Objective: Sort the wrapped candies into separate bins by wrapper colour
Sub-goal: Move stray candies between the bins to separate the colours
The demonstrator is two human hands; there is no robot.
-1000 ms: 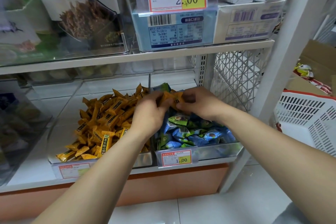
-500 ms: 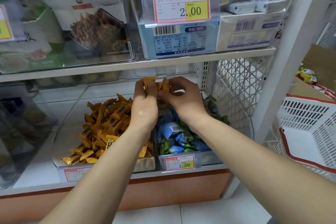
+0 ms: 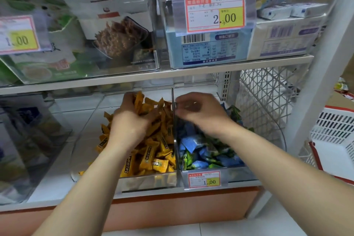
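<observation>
Two clear bins sit side by side on the lower shelf. The left bin [image 3: 147, 180] holds a pile of orange-wrapped candies [image 3: 153, 156]. In the right bin [image 3: 241, 175] lie blue and green wrapped candies [image 3: 201, 152]. My left hand [image 3: 128, 122] is over the back of the left bin and grips a bunch of orange candies [image 3: 140, 101]. My right hand [image 3: 201, 113] hovers over the back of the right bin, just past the divider; it is blurred, its fingers loosely curled, and nothing shows in them.
The upper shelf [image 3: 153, 78], close above both hands, carries clear bins of packaged goods and price tags. A white lattice side panel [image 3: 264, 105] and a white post [image 3: 318, 74] close off the right. A red-rimmed white basket [image 3: 337, 140] stands further right.
The hands, joined around orange candies above the divider, have parted. The left hand moved left over the orange bin with the candies. The right hand let go and stayed over the blue-green bin.
</observation>
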